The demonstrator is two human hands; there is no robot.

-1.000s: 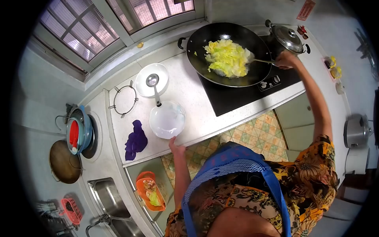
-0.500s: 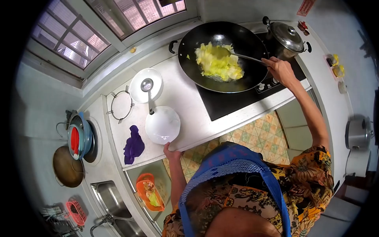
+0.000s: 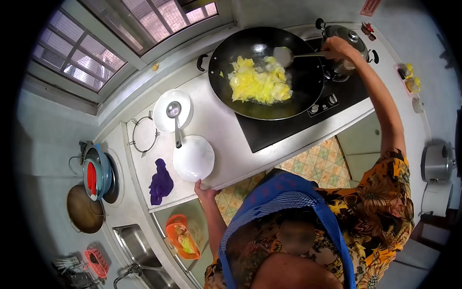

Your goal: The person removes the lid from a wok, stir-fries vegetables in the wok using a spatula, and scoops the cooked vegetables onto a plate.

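My right hand [image 3: 338,48] is closed around the handle of a spatula [image 3: 284,56], raised over the right side of a large black wok [image 3: 226,106]. Chopped yellow-green cabbage [image 3: 260,82] lies in the middle of the wok, left of the spatula's blade. At the front edge of the counter rests my left hand [image 3: 206,192]. Its thumb is stretched up to the near rim of a white bowl [image 3: 194,161], and its other fingers are partly hidden. A ladle [image 3: 174,110] lies with its head over a white plate [image 3: 161,120] and its handle end by the bowl.
The wok stands on a black gas stove [image 3: 260,135], with a lidded steel pot [image 3: 344,38] behind my right hand. A purple cloth [image 3: 161,183] and wire ring [image 3: 145,135] lie on the left counter. An orange basket [image 3: 180,236] hangs below, near the sink [image 3: 137,243].
My right hand has moved up, lifting the spatula from the cabbage toward the wok's right side. The view has shifted slightly. My left hand stays by the bowl.
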